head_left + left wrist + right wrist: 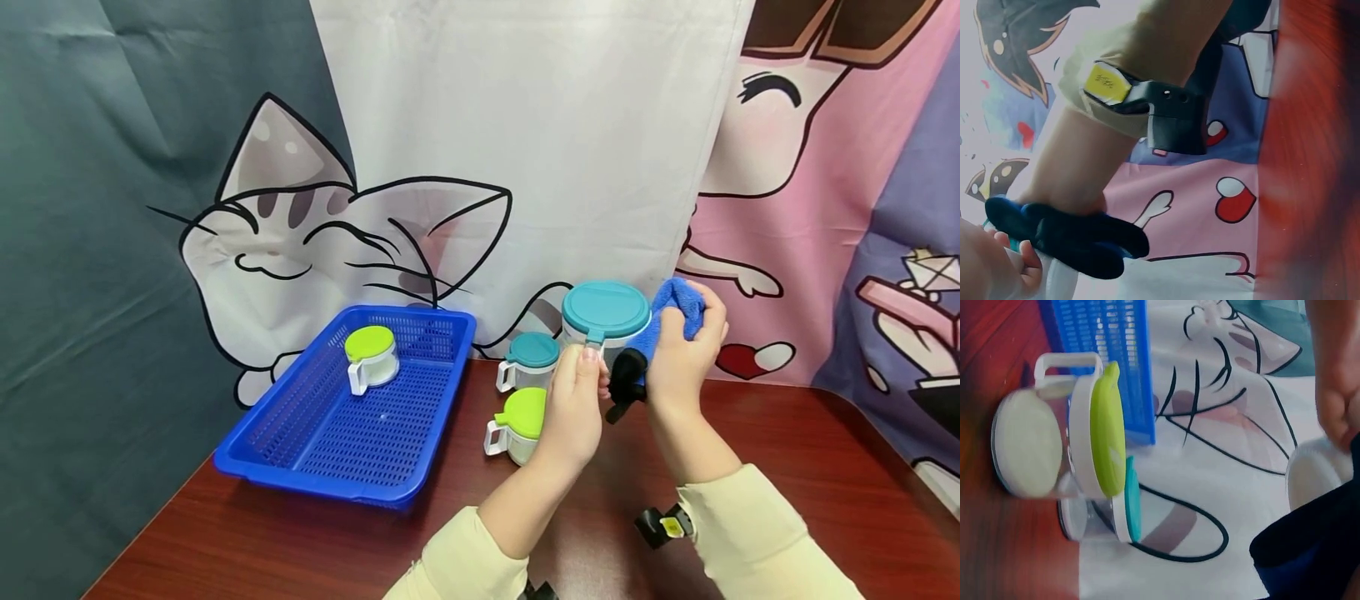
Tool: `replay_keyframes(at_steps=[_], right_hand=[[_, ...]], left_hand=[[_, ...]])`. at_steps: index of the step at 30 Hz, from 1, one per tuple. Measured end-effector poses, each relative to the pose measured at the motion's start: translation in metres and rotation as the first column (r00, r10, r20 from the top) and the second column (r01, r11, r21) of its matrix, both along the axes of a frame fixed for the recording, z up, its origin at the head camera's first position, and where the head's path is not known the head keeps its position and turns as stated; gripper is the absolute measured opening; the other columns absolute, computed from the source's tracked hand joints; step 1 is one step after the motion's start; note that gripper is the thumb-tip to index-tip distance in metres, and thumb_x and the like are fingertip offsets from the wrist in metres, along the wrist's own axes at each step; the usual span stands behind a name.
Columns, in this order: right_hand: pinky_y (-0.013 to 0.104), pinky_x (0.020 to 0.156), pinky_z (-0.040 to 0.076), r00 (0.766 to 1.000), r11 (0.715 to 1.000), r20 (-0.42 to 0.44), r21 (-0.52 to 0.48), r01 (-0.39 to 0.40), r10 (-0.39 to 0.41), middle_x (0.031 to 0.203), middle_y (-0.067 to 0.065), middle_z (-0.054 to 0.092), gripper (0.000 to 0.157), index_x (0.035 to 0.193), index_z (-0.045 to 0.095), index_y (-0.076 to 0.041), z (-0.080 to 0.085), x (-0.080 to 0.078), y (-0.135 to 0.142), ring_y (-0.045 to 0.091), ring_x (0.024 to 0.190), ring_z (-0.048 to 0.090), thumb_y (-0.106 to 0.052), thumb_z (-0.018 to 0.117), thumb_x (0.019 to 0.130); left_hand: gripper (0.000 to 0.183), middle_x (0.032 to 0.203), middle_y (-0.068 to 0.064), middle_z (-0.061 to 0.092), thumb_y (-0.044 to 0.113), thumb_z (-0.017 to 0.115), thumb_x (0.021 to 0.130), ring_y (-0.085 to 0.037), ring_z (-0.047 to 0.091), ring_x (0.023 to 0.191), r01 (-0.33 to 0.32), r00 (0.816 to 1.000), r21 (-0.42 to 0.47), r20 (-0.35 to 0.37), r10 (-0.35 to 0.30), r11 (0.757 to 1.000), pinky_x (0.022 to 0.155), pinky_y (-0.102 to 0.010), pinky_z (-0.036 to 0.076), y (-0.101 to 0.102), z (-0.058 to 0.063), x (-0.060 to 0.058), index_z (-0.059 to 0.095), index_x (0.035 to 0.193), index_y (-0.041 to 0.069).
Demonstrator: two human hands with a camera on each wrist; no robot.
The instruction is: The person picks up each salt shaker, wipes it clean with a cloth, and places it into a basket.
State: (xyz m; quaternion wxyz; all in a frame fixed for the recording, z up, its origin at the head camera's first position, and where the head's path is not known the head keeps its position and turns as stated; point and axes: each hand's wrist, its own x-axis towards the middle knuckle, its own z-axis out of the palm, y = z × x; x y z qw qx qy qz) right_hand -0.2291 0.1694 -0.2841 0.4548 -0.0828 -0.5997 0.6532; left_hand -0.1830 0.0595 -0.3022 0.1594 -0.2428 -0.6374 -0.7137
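Observation:
My left hand (572, 408) grips the handle of a clear seasoning jar with a teal lid (606, 310), lifted above the table. Pressed to the jar's right side is a blue and black cloth (678, 297), bunched in my right hand (686, 358), thumb over it. The left wrist view shows the cloth's dark part (1072, 240) hanging in front of the jar, hiding much of it. Seen from the right wrist, the jar's pale base (1313, 475) shows between the left hand and the cloth.
Behind the left hand stand a smaller teal-lidded jar (532, 351) and a green-lidded jar (525, 412), handles pointing left. A blue plastic basket (315, 479) on the left holds another green-lidded jar (370, 342). A printed cloth backdrop (540, 125) hangs behind the reddish-brown table (787, 467).

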Motion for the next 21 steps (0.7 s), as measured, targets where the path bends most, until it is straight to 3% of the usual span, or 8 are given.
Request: replay_keyframes(at_steps=[3,7,11,15,21], right_hand=[[0.028,0.084,0.036,1.0,0.999,-0.006,-0.029,-0.015,0.015,0.117,-0.005,0.041,0.033,0.119,0.053,-0.018,0.001,0.0,0.0,0.012,0.106,0.04,-0.012,0.045,0.088],[0.028,0.085,0.037,1.0,0.999,-0.017,-0.036,-0.005,0.005,0.117,-0.003,0.04,0.034,0.121,0.051,-0.018,-0.001,0.003,-0.007,0.014,0.107,0.041,-0.01,0.043,0.089],[0.028,0.085,0.037,1.0,1.0,-0.009,-0.02,-0.013,0.013,0.116,-0.004,0.042,0.034,0.12,0.052,-0.017,-0.002,0.004,-0.007,0.012,0.108,0.039,-0.011,0.042,0.089],[0.027,0.083,0.038,0.99,0.989,-0.014,-0.027,-0.144,0.143,0.117,-0.002,0.045,0.033,0.12,0.05,-0.015,0.0,0.005,0.001,0.013,0.106,0.042,-0.011,0.039,0.09],[0.027,0.083,0.039,0.939,0.94,0.051,0.013,-0.342,0.341,0.125,0.002,0.044,0.033,0.123,0.048,-0.017,0.007,0.013,0.017,0.016,0.106,0.044,-0.013,0.037,0.092]], left_hand=[[0.024,0.08,-0.007,0.044,0.013,0.034,0.1,-0.01,0.047,0.072,0.011,1.0,-0.006,-0.01,-0.011,1.0,0.067,-0.026,0.046,-0.002,0.001,0.0,0.045,0.083,-0.001],[0.025,0.083,-0.006,0.044,0.013,0.033,0.1,-0.01,0.046,0.073,-0.02,0.999,-0.033,-0.031,0.019,0.999,0.067,-0.024,0.045,0.001,0.002,-0.003,0.046,0.083,-0.001],[0.026,0.081,-0.004,0.044,0.014,0.033,0.099,-0.008,0.045,0.07,-0.009,1.0,-0.05,0.008,0.01,0.999,0.064,-0.022,0.043,-0.001,0.005,-0.006,0.047,0.083,0.0],[0.026,0.077,-0.003,0.042,0.015,0.033,0.098,-0.01,0.043,0.067,0.052,0.994,-0.024,0.097,-0.049,0.998,0.063,-0.023,0.042,-0.01,0.011,-0.009,0.046,0.08,0.001],[0.024,0.066,-0.003,0.035,0.01,0.034,0.091,-0.014,0.036,0.06,0.142,0.96,0.118,0.225,-0.166,0.983,0.055,-0.024,0.036,-0.025,0.022,-0.021,0.039,0.068,0.006]])
